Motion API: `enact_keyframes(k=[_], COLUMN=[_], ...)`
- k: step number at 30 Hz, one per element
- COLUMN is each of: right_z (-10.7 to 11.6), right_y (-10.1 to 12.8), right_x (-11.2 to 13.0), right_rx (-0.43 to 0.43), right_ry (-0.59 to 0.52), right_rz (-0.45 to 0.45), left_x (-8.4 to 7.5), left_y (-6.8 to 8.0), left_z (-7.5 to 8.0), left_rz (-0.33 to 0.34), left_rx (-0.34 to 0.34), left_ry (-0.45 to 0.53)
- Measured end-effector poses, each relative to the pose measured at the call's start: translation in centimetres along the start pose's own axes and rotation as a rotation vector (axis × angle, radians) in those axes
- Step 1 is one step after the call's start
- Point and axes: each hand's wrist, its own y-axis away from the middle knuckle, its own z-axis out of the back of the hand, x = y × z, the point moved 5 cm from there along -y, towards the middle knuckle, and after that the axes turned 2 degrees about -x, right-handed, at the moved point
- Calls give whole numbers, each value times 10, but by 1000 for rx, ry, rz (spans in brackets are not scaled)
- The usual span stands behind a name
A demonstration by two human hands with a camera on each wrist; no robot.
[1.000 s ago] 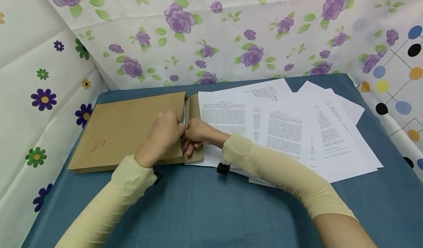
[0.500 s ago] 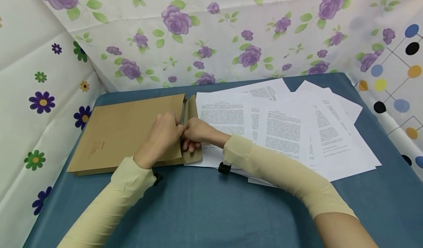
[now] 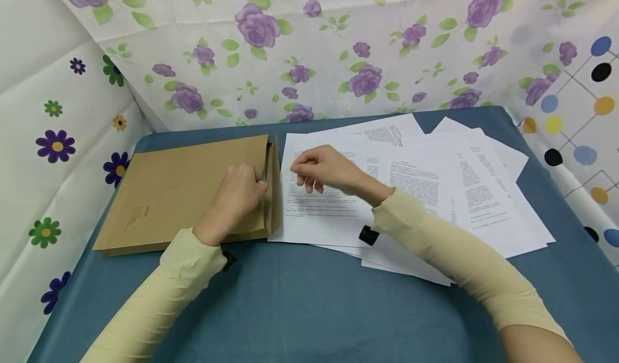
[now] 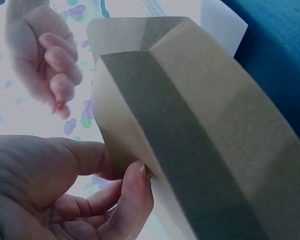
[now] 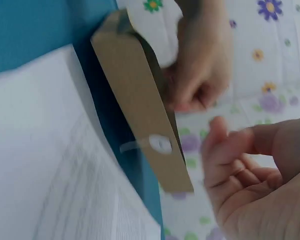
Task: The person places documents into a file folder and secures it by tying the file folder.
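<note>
My left hand (image 3: 237,194) pinches the open edge of the brown envelope (image 3: 184,191) lying at the table's left, its flap (image 3: 275,186) standing up. My right hand (image 3: 321,169) hovers loosely curled over the printed sheets (image 3: 425,191), holding nothing.

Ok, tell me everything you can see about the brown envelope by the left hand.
The brown envelope is a large flat kraft-paper one, lying on the blue tabletop left of the printed sheets. Small reddish print sits near its lower left corner. Its flap stands up at the right end, with a pale round closure disc on it. The left hand pinches the mouth edge; the right hand hovers beside, not touching.
</note>
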Motion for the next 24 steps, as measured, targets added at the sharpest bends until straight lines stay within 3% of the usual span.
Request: enact_keyframes(k=[6,14,24], right_z=[40,84,104], right_y=[0,-9,-26], right_x=[-18,-47,-66], right_rx=[-96,-207,-145], right_ry=[113,394,749], right_rz=[-19,-21,-112], left_x=[0,1,1], left_y=[2,4,5], left_z=[2,2,4], left_rz=[4,32,10], left_rx=[5,32,7], left_ry=[7,8,12])
